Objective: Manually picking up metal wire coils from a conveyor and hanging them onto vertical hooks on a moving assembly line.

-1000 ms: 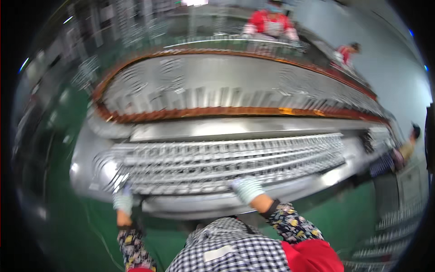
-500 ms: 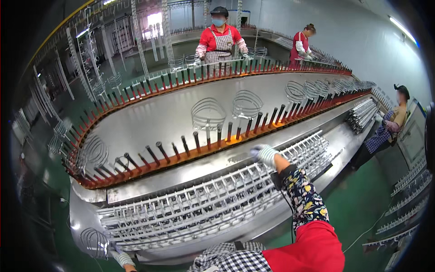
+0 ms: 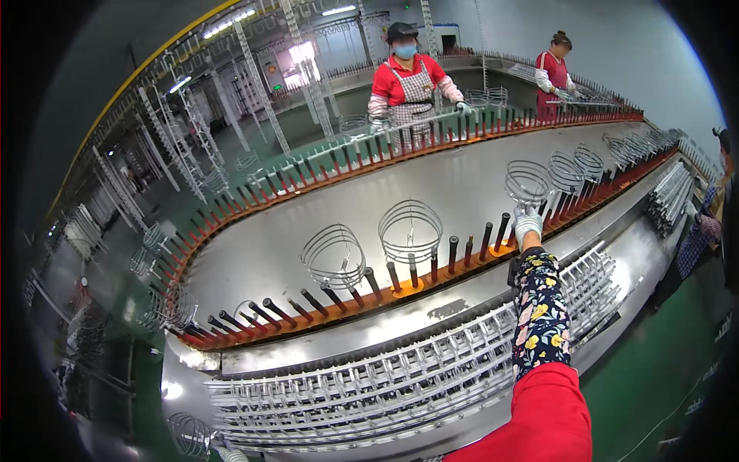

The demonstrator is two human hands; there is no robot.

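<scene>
Facing a long, round-ended silver steel tabletop, edged by an orange-brown rail set with thin red posts with black tops. Nearer the body, alongside this, see packed rows of silver metal frames, laid lengthwise.

Reaching with the right arm, in plain red above and dark floral print at the forearm: stretched well forward, crossing above the frames toward the near stretch of rail.

At the end of this reach, see a silver wire coil of stacked rings, out over the tabletop, right of two similar coils. Touching its lower end with the right hand, in a white striped glove: back of hand toward the camera, fingers pointing away, bent about the coil's foot. Cannot tell how tightly closed; fingertips partly hidden.

With the left hand, pale-gloved: low, cut by the bottom edge, just beside a dark-looking wire coil at the frames' left end. Cannot tell how far open, or whether holding it.
</scene>
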